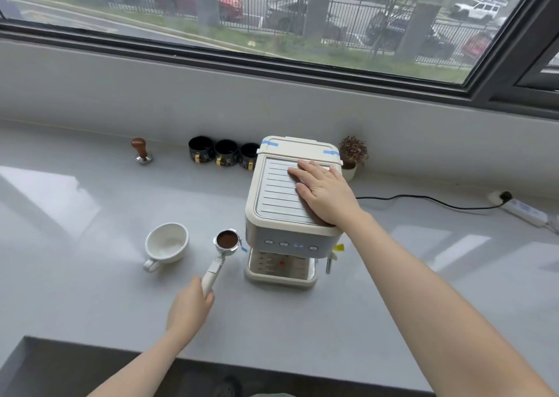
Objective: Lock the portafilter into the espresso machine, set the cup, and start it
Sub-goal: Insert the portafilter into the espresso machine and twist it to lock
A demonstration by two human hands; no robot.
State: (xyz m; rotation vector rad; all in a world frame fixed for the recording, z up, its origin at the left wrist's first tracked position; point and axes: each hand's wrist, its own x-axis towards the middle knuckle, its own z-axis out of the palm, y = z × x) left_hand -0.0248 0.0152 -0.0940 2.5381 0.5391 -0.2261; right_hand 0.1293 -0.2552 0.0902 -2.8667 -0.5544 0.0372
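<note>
A cream espresso machine (pixel 272 224) stands on the grey counter, its button row and drip tray facing me. My right hand (pixel 325 194) lies flat on its ribbed top, fingers spread. My left hand (pixel 189 306) grips the cream handle of the portafilter (pixel 227 242), whose metal basket is filled with dark ground coffee and hovers just left of the machine's front. A white cup (pixel 166 243) sits on the counter to the left of the portafilter, empty, handle toward me.
Three black mugs (pixel 225 153) line the back wall beside a wooden-handled tamper (pixel 142 151). A small potted plant (pixel 352 157) stands behind the machine. A black cable (pixel 423 198) runs right to a power strip (pixel 523 210). The counter's front edge (pixel 211 363) is near me.
</note>
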